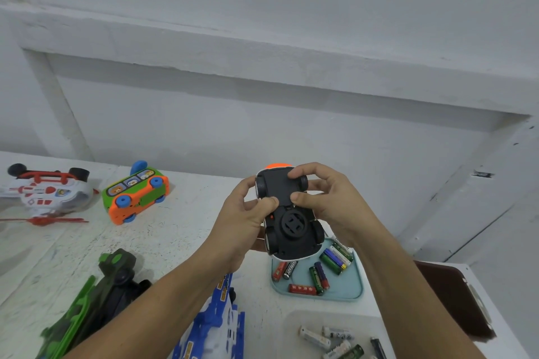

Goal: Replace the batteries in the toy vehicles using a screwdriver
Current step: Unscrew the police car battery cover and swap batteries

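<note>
toy car (287, 213): being held upside down in the air above the table (180, 230), black underside facing camera
left hand (248, 221): gripping car's left side, thumb pressing on underside
right hand (326, 198): pinching car's right side, thumb and fingers pressing the underside
teal tray (347, 288): sitting below the car, holding loose batteries (320, 274)

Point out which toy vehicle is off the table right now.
The black-bottomed toy car, held underside-up in both hands. The helicopter, green-orange bus, camouflage toy and blue-white toy lie on the table.
</note>
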Available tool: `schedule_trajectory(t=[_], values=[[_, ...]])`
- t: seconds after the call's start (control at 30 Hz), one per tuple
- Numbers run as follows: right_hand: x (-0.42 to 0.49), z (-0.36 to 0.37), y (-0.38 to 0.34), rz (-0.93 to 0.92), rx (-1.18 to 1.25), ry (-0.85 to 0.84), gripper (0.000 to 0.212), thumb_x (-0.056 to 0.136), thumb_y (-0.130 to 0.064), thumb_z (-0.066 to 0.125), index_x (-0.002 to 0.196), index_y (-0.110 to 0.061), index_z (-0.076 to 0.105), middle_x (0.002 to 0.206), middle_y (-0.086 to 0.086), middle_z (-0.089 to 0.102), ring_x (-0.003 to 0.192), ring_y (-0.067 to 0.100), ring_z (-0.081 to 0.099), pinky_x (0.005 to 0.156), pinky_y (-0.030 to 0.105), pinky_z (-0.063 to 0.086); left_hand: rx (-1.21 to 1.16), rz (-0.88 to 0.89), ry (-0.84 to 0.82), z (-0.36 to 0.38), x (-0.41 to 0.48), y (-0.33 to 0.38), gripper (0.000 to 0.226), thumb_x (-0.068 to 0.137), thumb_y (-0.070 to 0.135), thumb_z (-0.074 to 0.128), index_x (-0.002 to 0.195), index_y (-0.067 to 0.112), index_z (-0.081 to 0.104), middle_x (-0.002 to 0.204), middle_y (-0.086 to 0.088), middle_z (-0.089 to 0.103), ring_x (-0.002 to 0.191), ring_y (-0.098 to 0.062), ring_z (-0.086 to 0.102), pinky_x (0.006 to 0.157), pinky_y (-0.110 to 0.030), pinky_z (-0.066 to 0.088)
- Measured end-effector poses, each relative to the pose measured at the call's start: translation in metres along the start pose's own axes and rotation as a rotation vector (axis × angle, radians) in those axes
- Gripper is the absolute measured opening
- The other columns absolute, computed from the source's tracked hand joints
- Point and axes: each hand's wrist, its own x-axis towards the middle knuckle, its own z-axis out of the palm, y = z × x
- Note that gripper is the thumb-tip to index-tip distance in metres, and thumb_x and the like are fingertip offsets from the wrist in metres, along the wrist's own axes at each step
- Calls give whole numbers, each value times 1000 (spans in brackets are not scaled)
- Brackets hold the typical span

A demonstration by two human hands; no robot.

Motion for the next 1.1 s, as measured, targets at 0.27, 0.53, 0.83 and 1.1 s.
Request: schedule_trajectory(t=[0.27, 0.53, 0.83, 1.1], values=[[-3, -5, -1, 20, -39, -16, 31, 84, 12, 64, 92, -17, 68, 96, 12, 64, 72, 27, 66, 57, 35, 55, 17, -6, -16, -1, -2, 2, 28, 97, 15, 56, 120, 31, 56, 77, -3, 74, 66, -31, 72, 56, -42, 59], [-8, -11, -9, -25, -206, -41, 18, 85, 6, 67, 82, -12, 71, 71, 7, 68, 65, 20, 62, 59, 23, 52, 13, 0, -25, -1, 0, 6, 27, 98, 15, 54, 121, 28, 56, 84, -6, 75, 69, -36, 72, 57, -44, 60], [-9, -13, -10, -32, -295, -44, 21, 82, 2, 69, 74, -17, 71, 79, 39, 62, 66, 28, 61, 70, 38, 51, 61, 7, -74, -1, -5, 4, 32, 99, 19, 53, 129, 28, 49, 87, -5, 75, 72, -31, 73, 59, -41, 59], [-12, -11, -8, -56, -301, -10, 16, 81, 3, 70, 75, -12, 70, 75, 38, 61, 66, 32, 60, 75, 30, 52, 96, 44, -84, -2, -8, 7, 30, 99, 15, 52, 125, 28, 48, 90, -6, 75, 74, -27, 74, 59, -40, 61]])
